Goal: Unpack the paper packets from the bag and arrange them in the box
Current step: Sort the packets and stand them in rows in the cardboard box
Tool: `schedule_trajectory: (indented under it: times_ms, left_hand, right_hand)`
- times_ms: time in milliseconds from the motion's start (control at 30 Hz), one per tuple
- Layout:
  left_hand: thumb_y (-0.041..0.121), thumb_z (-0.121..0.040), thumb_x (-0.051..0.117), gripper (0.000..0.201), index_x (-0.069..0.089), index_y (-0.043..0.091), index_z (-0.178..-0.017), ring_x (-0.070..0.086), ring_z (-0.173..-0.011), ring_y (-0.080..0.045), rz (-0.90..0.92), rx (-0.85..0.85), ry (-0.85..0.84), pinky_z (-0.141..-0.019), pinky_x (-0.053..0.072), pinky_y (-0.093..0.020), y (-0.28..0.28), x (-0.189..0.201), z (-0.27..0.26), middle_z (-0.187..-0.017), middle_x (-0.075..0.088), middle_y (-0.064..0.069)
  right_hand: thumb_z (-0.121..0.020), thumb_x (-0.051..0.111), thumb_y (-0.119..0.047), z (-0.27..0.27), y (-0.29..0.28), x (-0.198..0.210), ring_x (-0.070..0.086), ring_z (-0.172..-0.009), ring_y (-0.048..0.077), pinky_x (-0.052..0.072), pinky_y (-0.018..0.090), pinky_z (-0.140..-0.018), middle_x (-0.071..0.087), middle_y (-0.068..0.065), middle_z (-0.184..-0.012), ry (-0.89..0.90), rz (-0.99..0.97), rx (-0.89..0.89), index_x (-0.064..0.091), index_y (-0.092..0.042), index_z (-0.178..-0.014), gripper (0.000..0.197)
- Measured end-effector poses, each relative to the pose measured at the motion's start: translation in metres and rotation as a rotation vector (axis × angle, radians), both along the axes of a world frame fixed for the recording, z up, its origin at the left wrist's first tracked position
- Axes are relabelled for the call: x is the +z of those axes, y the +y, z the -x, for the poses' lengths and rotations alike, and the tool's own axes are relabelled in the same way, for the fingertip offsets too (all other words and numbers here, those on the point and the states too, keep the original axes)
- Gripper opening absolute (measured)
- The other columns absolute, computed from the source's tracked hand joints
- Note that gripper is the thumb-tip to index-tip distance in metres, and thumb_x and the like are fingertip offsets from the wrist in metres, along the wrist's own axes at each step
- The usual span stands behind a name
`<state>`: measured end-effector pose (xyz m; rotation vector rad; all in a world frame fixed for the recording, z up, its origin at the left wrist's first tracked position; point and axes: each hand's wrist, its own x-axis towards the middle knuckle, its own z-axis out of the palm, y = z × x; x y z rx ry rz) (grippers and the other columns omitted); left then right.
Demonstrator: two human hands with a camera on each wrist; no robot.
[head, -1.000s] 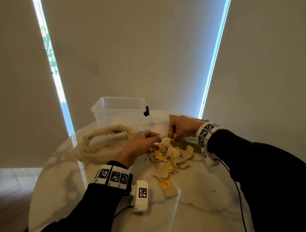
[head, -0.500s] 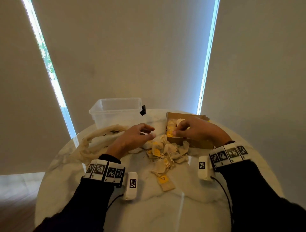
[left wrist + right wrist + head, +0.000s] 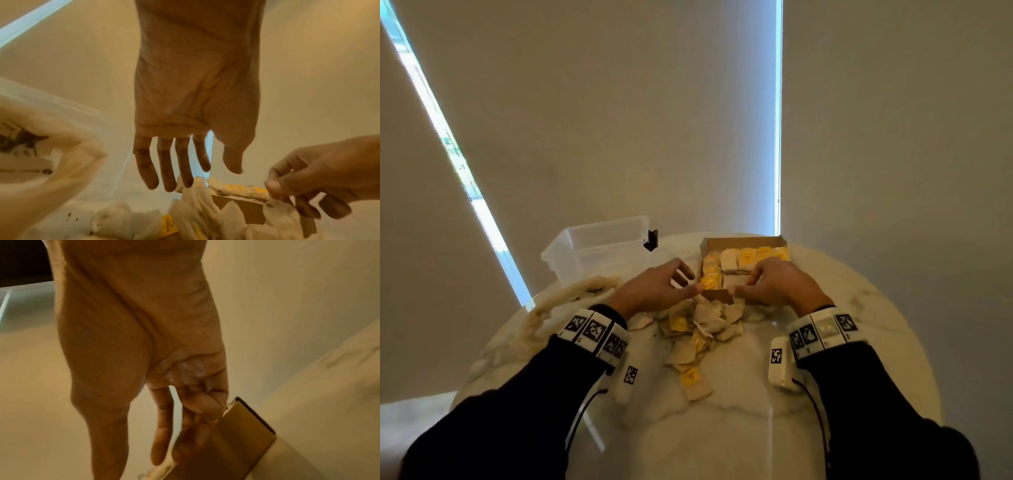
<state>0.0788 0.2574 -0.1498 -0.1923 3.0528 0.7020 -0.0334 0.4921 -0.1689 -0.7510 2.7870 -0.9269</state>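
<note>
A cardboard box sits at the far right of the table with rows of paper packets standing in it, some with yellow labels. My right hand is at the box's near edge, thumb and fingers pinching a packet there. My left hand hovers by the box's near left corner, fingers straight and empty, thumb close to a yellow-labelled packet. Several loose packets lie in a pile in front of the box. The cream cloth bag lies slack to the left.
A clear plastic tub stands at the back left, behind the bag. One stray packet lies nearer to me on the round marble table. Blinds and a wall close off the far side.
My left hand left the loose pile, moved up to the box's corner and spread its fingers. My right hand drew back from inside the box to its near edge.
</note>
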Motion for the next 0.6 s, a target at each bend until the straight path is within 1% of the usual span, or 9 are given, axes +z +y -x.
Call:
schedule_trajectory:
  times_ms: [67, 133, 200, 300, 367, 433, 467, 533, 600]
  left_hand:
    - [0.058, -0.096, 0.069, 0.051, 0.057, 0.026, -0.133, 0.068, -0.108, -0.015, -0.016, 0.051, 0.029, -0.089, 0.055, -0.033, 0.000, -0.006, 0.004, -0.122, 0.069, 0.005]
    - [0.049, -0.096, 0.074, 0.045, 0.060, 0.024, -0.130, 0.069, -0.100, -0.014, -0.036, 0.085, 0.053, -0.081, 0.056, -0.031, 0.000, -0.015, 0.009, -0.113, 0.071, 0.005]
    - [0.039, -0.094, 0.078, 0.033, 0.068, 0.024, -0.121, 0.071, -0.095, -0.011, -0.072, 0.117, 0.121, -0.081, 0.058, -0.031, -0.004, -0.019, 0.012, -0.107, 0.075, 0.004]
    - [0.031, -0.092, 0.081, 0.014, 0.079, 0.024, -0.104, 0.070, -0.089, -0.005, -0.182, 0.162, 0.287, -0.085, 0.056, -0.031, -0.011, -0.014, 0.013, -0.099, 0.078, 0.006]
    - [0.029, -0.093, 0.080, 0.009, 0.081, 0.023, -0.101, 0.071, -0.093, -0.011, -0.353, 0.174, 0.359, -0.084, 0.057, -0.031, -0.012, -0.009, 0.010, -0.101, 0.079, 0.005]
    - [0.022, -0.096, 0.078, 0.011, 0.080, 0.017, -0.105, 0.073, -0.100, -0.017, -0.568, 0.157, 0.367, -0.088, 0.061, -0.033, -0.009, -0.005, 0.004, -0.105, 0.080, -0.001]
    - [0.019, -0.097, 0.076, 0.012, 0.079, 0.013, -0.108, 0.075, -0.103, -0.021, -0.684, 0.145, 0.355, -0.092, 0.062, -0.035, -0.007, -0.004, 0.001, -0.108, 0.080, -0.005]
    - [0.013, -0.100, 0.072, 0.014, 0.077, 0.007, -0.112, 0.076, -0.104, -0.027, -0.872, 0.130, 0.320, -0.097, 0.062, -0.040, -0.005, -0.005, -0.002, -0.110, 0.079, -0.013]
    - [0.012, -0.100, 0.071, 0.015, 0.075, 0.007, -0.114, 0.077, -0.099, -0.029, -0.992, 0.117, 0.295, -0.097, 0.062, -0.044, -0.004, -0.006, -0.004, -0.106, 0.078, -0.014]
  right_hand:
    - [-0.077, 0.090, -0.057, -0.001, -0.002, -0.001, 0.069, -0.092, 0.016, 0.057, 0.035, -0.081, 0.074, 0.000, -0.093, -0.037, -0.033, 0.011, 0.074, -0.020, -0.094, 0.044]
    - [-0.079, 0.093, -0.041, -0.004, -0.008, -0.001, 0.071, -0.095, 0.018, 0.060, 0.037, -0.087, 0.075, 0.000, -0.096, -0.081, -0.016, 0.056, 0.073, -0.023, -0.094, 0.031]
    - [-0.084, 0.089, -0.026, -0.006, -0.013, -0.001, 0.069, -0.100, 0.018, 0.060, 0.039, -0.093, 0.074, -0.002, -0.102, -0.079, -0.016, 0.091, 0.072, -0.027, -0.094, 0.020]
    - [-0.090, 0.080, -0.021, -0.007, -0.016, 0.002, 0.069, -0.097, 0.017, 0.058, 0.033, -0.081, 0.071, -0.007, -0.098, -0.046, 0.125, 0.099, 0.070, -0.030, -0.097, 0.015]
    - [-0.093, 0.075, -0.023, -0.009, -0.019, 0.004, 0.069, -0.092, 0.017, 0.055, 0.028, -0.069, 0.069, -0.007, -0.099, -0.054, 0.299, 0.106, 0.071, -0.029, -0.103, 0.012]
    - [-0.096, 0.072, -0.025, -0.015, -0.024, 0.004, 0.070, -0.086, 0.018, 0.055, 0.028, -0.061, 0.070, -0.003, -0.101, -0.060, 0.457, 0.108, 0.074, -0.030, -0.104, 0.010]
    - [-0.096, 0.072, -0.025, -0.018, -0.028, 0.003, 0.071, -0.084, 0.019, 0.059, 0.032, -0.062, 0.072, -0.002, -0.101, -0.068, 0.531, 0.108, 0.076, -0.031, -0.103, 0.010]
    - [-0.096, 0.073, -0.022, -0.022, -0.035, 0.000, 0.075, -0.086, 0.022, 0.065, 0.040, -0.072, 0.075, 0.001, -0.100, -0.079, 0.641, 0.101, 0.079, -0.031, -0.105, 0.014]
    - [-0.095, 0.076, -0.014, -0.025, -0.042, -0.003, 0.077, -0.088, 0.026, 0.066, 0.042, -0.078, 0.078, 0.006, -0.097, -0.147, 0.723, 0.090, 0.079, -0.028, -0.109, 0.020]
